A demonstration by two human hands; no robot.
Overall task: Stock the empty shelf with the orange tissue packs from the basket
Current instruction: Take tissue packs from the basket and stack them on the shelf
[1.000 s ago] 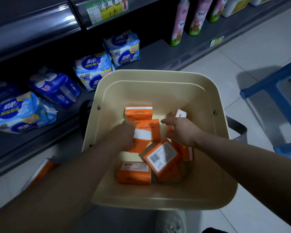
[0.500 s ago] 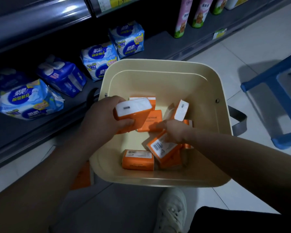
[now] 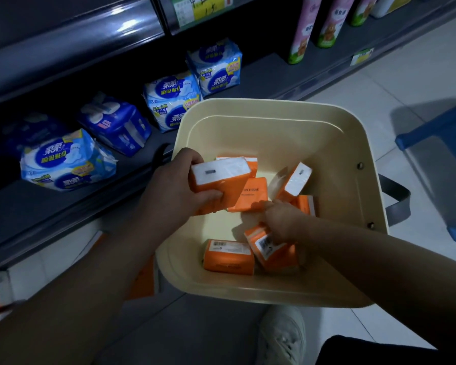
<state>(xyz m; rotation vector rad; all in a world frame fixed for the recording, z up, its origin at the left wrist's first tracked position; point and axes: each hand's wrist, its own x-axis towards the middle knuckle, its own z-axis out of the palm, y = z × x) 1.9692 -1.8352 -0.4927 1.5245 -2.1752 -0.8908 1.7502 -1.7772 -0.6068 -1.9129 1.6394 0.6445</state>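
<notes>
Fingers (image 3: 261, 205) of right hand (image 3: 282, 219) partly hidden behind packs (image 3: 271, 248).

Orange-and-white tissue packs (image 3: 228, 256); cream basket (image 3: 274, 127); blue-and-white packets (image 3: 66, 160).

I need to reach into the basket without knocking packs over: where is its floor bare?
Bare floor shows along the basket's far wall and in the near-left corner, left of the flat pack. The middle and right are crowded with orange packs, where the right hand works.
</notes>
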